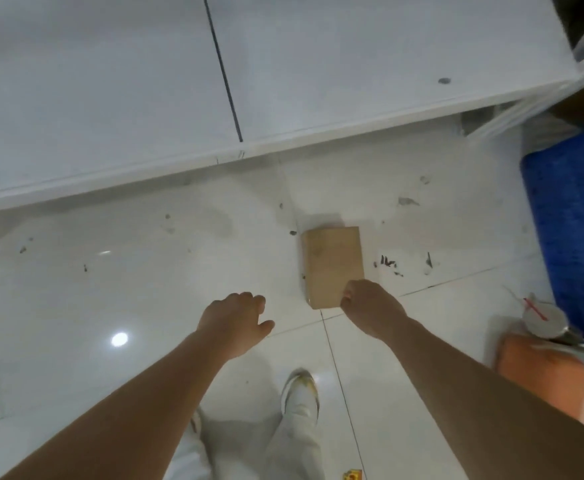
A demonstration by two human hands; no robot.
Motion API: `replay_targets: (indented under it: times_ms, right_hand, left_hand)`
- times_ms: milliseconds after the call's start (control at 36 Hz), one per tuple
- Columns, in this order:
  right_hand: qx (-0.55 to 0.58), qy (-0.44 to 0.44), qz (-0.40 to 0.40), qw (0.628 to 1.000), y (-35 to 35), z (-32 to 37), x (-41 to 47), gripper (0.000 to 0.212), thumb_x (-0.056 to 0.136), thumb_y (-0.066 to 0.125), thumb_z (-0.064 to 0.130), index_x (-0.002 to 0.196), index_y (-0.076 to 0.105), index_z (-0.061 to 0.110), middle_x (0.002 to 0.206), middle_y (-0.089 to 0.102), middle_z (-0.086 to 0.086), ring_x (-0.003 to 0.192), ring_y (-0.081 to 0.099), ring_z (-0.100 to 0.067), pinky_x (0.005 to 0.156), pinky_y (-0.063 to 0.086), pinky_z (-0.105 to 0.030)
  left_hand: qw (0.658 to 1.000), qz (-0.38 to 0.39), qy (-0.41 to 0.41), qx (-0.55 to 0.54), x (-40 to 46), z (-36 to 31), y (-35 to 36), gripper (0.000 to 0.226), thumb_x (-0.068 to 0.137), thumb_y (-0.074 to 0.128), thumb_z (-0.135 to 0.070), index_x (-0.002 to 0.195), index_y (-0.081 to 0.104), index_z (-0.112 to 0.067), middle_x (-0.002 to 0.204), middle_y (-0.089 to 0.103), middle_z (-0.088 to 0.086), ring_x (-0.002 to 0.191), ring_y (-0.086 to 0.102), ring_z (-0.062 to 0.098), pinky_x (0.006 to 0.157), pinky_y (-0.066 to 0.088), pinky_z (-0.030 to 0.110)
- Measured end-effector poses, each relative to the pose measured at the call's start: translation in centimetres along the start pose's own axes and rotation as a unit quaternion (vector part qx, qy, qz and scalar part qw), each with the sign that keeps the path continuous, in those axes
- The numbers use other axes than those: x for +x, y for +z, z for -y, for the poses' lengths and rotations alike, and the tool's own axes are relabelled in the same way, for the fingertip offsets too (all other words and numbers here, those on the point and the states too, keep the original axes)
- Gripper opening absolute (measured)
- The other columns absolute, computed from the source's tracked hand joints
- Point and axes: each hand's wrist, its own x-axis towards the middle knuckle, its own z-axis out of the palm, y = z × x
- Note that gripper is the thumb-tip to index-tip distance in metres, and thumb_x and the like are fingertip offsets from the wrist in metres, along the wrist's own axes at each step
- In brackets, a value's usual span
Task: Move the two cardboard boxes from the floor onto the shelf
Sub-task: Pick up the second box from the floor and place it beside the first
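One brown cardboard box (332,261) lies flat on the white tiled floor, just in front of the white shelf (110,98) that spans the top of the view. My right hand (370,306) is at the box's near right corner with its fingers curled; whether it touches or grips the box is not visible. My left hand (238,317) hangs over bare floor to the left of the box, fingers loosely apart and holding nothing. A second box is not in view.
A blue plastic crate (574,237) stands at the right edge. Below it are a metal can with a red straw (543,320) and an orange object (543,375). My white shoe and trouser leg (299,400) are below the hands. The floor is scuffed with dark marks.
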Motion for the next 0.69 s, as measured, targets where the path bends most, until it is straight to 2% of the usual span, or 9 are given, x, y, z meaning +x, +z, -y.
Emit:
replay_targets:
  times_ms: [83,222,361,444,528,583,639,694]
  right_hand:
    - [-0.012,0.011,-0.006,1.000,2.2,-2.2,3.1,0.027,0.093,0.040,0.018,0.109,0.059,0.009,0.110,0.057,-0.007,0.091,0.054,-0.023,0.071,0.038,-0.029]
    - [-0.024,0.021,-0.055,0.998,4.9,-4.2,7.3,0.030,0.095,0.039,0.017,0.118,0.056,0.010,0.120,0.051,-0.005,0.108,0.054,-0.024,0.077,0.042,-0.032]
    - [0.006,0.052,-0.122,0.991,6.9,-6.0,12.2,0.039,0.093,0.042,0.014,0.132,0.042,0.007,0.132,0.040,-0.006,0.117,0.046,-0.024,0.073,0.038,-0.031]
    - [0.059,0.087,-0.137,0.985,7.8,-6.9,15.2,0.048,0.091,0.044,0.013,0.138,0.035,0.005,0.138,0.037,-0.009,0.123,0.043,-0.027,0.080,0.040,-0.036]
    - [0.130,0.116,-0.137,0.975,8.0,-7.4,17.4,0.054,0.088,0.045,0.010,0.140,0.032,0.006,0.142,0.036,-0.011,0.126,0.044,-0.031,0.088,0.041,-0.038]
    - [0.185,0.121,-0.133,0.966,8.4,-7.4,18.6,0.056,0.090,0.046,0.016,0.143,0.028,0.008,0.142,0.038,-0.012,0.124,0.046,-0.033,0.092,0.044,-0.043]
    - [0.231,0.121,-0.133,0.956,8.7,-7.2,19.2,0.058,0.092,0.045,0.022,0.145,0.025,0.009,0.140,0.042,-0.013,0.122,0.048,-0.034,0.093,0.048,-0.047]
    - [0.256,0.123,-0.135,0.949,8.9,-6.9,19.4,0.060,0.092,0.046,0.024,0.145,0.023,0.009,0.139,0.042,-0.013,0.121,0.049,-0.034,0.094,0.048,-0.048]
  left_hand:
    - [1.000,0.006,0.010,0.004,3.3,-0.5,2.4,0.042,0.097,0.040,-0.045,0.129,0.050,-0.020,0.129,0.055,-0.003,0.119,0.053,0.018,0.094,0.041,0.030]
    - [1.000,0.011,0.008,-0.002,8.3,-0.6,5.7,0.044,0.096,0.041,-0.045,0.131,0.049,-0.020,0.130,0.056,-0.002,0.120,0.053,0.019,0.096,0.042,0.032]
    - [0.995,0.013,-0.031,-0.098,13.4,-1.0,7.8,0.046,0.095,0.044,-0.047,0.133,0.047,-0.022,0.132,0.057,-0.002,0.120,0.055,0.019,0.096,0.044,0.032]
    - [0.982,0.011,-0.051,-0.181,16.6,-1.5,9.2,0.050,0.094,0.045,-0.047,0.137,0.044,-0.022,0.136,0.054,-0.001,0.121,0.055,0.020,0.098,0.044,0.033]
    - [0.952,0.005,-0.069,-0.297,19.3,-2.5,10.1,0.056,0.094,0.047,-0.046,0.143,0.039,-0.020,0.137,0.055,0.004,0.119,0.056,0.023,0.100,0.045,0.035]
    - [0.920,0.003,-0.077,-0.385,21.1,-3.3,10.9,0.060,0.094,0.047,-0.044,0.147,0.033,-0.020,0.143,0.050,0.006,0.129,0.049,0.026,0.105,0.039,0.035]
    - [0.877,0.015,-0.084,-0.473,22.3,-4.4,11.4,0.061,0.095,0.049,-0.041,0.150,0.030,-0.022,0.149,0.044,0.005,0.136,0.042,0.025,0.106,0.033,0.033]
    - [0.821,0.032,-0.090,-0.563,22.7,-5.6,11.6,0.058,0.094,0.051,-0.039,0.147,0.035,-0.023,0.147,0.045,0.004,0.133,0.044,0.023,0.103,0.035,0.032]
